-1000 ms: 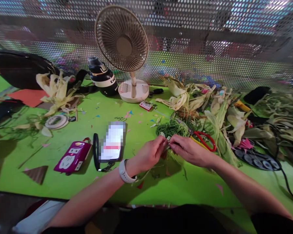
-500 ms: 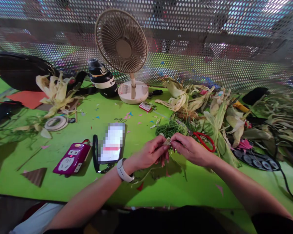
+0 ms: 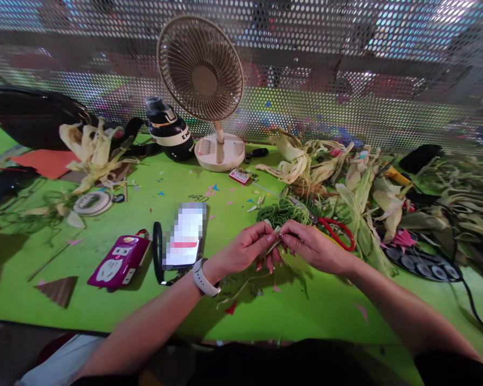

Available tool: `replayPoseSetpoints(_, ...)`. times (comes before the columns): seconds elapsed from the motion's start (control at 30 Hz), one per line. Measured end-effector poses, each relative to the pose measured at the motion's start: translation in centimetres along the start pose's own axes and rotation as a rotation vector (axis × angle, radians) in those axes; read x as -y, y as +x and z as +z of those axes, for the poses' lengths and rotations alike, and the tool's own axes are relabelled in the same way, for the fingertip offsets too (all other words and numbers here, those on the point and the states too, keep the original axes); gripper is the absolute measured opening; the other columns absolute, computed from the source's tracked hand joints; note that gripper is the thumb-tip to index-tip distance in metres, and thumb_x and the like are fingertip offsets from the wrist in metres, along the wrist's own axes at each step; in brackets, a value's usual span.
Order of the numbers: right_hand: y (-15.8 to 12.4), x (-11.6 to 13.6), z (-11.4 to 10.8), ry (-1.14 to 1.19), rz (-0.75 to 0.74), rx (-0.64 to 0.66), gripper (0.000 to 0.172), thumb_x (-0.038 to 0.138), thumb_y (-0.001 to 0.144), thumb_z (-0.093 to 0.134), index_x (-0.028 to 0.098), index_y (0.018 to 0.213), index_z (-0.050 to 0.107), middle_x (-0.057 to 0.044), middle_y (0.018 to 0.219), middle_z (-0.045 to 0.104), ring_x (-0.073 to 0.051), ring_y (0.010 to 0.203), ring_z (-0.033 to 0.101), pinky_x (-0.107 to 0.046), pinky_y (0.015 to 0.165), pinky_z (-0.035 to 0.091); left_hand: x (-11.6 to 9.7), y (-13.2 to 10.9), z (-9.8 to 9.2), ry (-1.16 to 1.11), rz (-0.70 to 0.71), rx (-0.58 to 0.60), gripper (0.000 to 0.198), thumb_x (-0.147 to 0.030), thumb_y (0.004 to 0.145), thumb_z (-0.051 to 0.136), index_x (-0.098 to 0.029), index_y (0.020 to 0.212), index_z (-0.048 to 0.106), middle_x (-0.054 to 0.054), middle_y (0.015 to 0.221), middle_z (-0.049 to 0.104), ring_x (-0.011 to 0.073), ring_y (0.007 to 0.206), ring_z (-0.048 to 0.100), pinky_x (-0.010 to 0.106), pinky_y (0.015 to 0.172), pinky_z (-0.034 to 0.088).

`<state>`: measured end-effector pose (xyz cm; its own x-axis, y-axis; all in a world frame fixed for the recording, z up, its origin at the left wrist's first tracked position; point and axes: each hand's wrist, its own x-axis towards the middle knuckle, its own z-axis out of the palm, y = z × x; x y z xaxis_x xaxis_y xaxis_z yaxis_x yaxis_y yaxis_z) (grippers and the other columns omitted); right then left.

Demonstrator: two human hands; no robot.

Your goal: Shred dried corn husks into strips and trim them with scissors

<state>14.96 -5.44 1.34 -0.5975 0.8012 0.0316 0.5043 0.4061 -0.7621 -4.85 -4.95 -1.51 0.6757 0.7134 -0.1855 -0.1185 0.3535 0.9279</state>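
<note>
My left hand is closed, thumb and fingers pinching a small pale strip that looks like corn husk. Fingertip to fingertip with it, my right hand pinches the same piece from the other side; the fingers hide most of it. Just beyond both hands lies a heap of green string-like strands. Scissors with red handles rest on the table behind my right hand. Dried corn husks are piled behind the strands and off to the right.
The green table carries paper scraps. Left of my hands lie a phone, a purple case and a tape roll. A fan and a black bottle stand before a perforated metal screen. A cable runs along the right.
My fingers have shifted slightly around the pale strip, and a little more of it shows between them. Both hands stay in nearly the same place.
</note>
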Motion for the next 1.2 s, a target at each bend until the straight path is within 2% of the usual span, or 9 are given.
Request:
replayPoseSetpoints(0.13,0.02,0.14,0.03,-0.002,-0.007,-0.031,0.019,0.025,0.097,0.038,0.018,0.085,0.052,0.001,0.073,0.055,-0.011,0.065,0.051,-0.022,0.061,0.043,-0.07,0.09,-0.22,-0.033,-0.028,0.01,0.031,-0.046,0.082,0.061,-0.016,0.084,0.05,0.002,0.069,0.067,0.0104,0.055,0.062,0.022,0.052,0.048)
replayPoseSetpoints(0.3,0.01,0.12,0.33,-0.089,-0.022,-0.09,0.017,0.023,0.096,0.039,0.018,0.084,0.051,0.0,0.072,0.054,-0.011,0.064,0.049,-0.022,0.059,0.042,-0.52,0.06,-0.47,0.079,-0.062,-0.035,0.033,-0.046,0.079,0.063,-0.015,0.085,0.055,-0.003,0.059,0.059,0.0063,0.047,0.051,0.018,0.046,0.037)
replayPoseSetpoints(0.53,0.01,0.42,0.42,-0.1,-0.034,-0.094,0.016,0.022,0.095,0.039,0.018,0.084,0.051,0.0,0.073,0.053,-0.011,0.064,0.049,-0.023,0.059,0.042,-0.36,-0.11,-0.66,0.24,0.036,-0.026,0.026,-0.04,0.081,0.062,-0.016,0.08,0.053,-0.007,0.058,0.04,0.0049,0.05,0.038,0.018,0.048,0.031)
replayPoseSetpoints(0.67,-0.02,0.27,0.43,-0.044,-0.039,-0.099,0.016,0.023,0.095,0.04,0.018,0.084,0.05,0.001,0.072,0.053,-0.011,0.064,0.049,-0.022,0.059,0.042,-0.67,-0.12,-0.77,0.356,0.157,-0.044,0.022,-0.033,0.076,0.068,-0.014,0.077,0.057,-0.002,0.07,0.051,0.0086,0.066,0.047,0.021,0.062,0.039)
replayPoseSetpoints(0.77,0.01,0.1,0.53,-0.027,-0.03,-0.117,0.016,0.023,0.095,0.04,0.018,0.085,0.051,0.0,0.073,0.055,-0.011,0.065,0.051,-0.022,0.06,0.043,-0.8,-0.16,-0.47,0.236,0.12,-0.002,0.022,-0.034,0.078,0.066,-0.015,0.084,0.057,0.002,0.08,0.06,0.0125,0.077,0.057,0.025,0.071,0.045)
replayPoseSetpoints(0.87,0.09,0.04,0.74,-0.048,-0.042,-0.113,0.017,0.022,0.095,0.039,0.018,0.085,0.051,-0.001,0.075,0.056,-0.011,0.067,0.052,-0.023,0.063,0.044,-0.63,-0.24,-0.01,0.091,-0.003,0.004,0.026,-0.043,0.087,0.054,-0.017,0.085,0.05,0.001,0.073,0.062,0.0102,0.059,0.059,0.023,0.056,0.046)
replayPoseSetpoints(0.97,0.14,0.07,0.9,-0.057,-0.052,-0.122,0.017,0.022,0.095,0.038,0.018,0.084,0.051,-0.001,0.074,0.055,-0.011,0.067,0.052,-0.023,0.062,0.043,-0.38,-0.28,0.21,0.128,-0.021,-0.004,0.029,-0.046,0.089,0.048,-0.019,0.082,0.045,-0.004,0.061,0.058,0.0049,0.04,0.047,0.017,0.04,0.034)
replayPoseSetpoints(1.03,0.14,0.11,0.89,-0.046,-0.045,-0.122,0.017,0.022,0.095,0.039,0.018,0.083,0.051,0.0,0.073,0.053,-0.011,0.066,0.05,-0.022,0.06,0.043,-0.3,-0.27,0.16,0.147,-0.012,0.0,0.028,-0.046,0.088,0.05,-0.019,0.082,0.044,-0.005,0.059,0.056,0.0044,0.039,0.044,0.016,0.038,0.033)
replayPoseSetpoints(1.2,0.09,0.05,0.8,-0.067,-0.037,-0.119,0.017,0.023,0.095,0.039,0.018,0.083,0.05,0.0,0.072,0.054,-0.012,0.065,0.05,-0.023,0.06,0.042,-0.45,-0.32,-0.2,0.208,0.012,0.019,0.024,-0.041,0.089,0.052,-0.018,0.083,0.045,-0.004,0.063,0.054,0.0054,0.049,0.048,0.018,0.047,0.038)
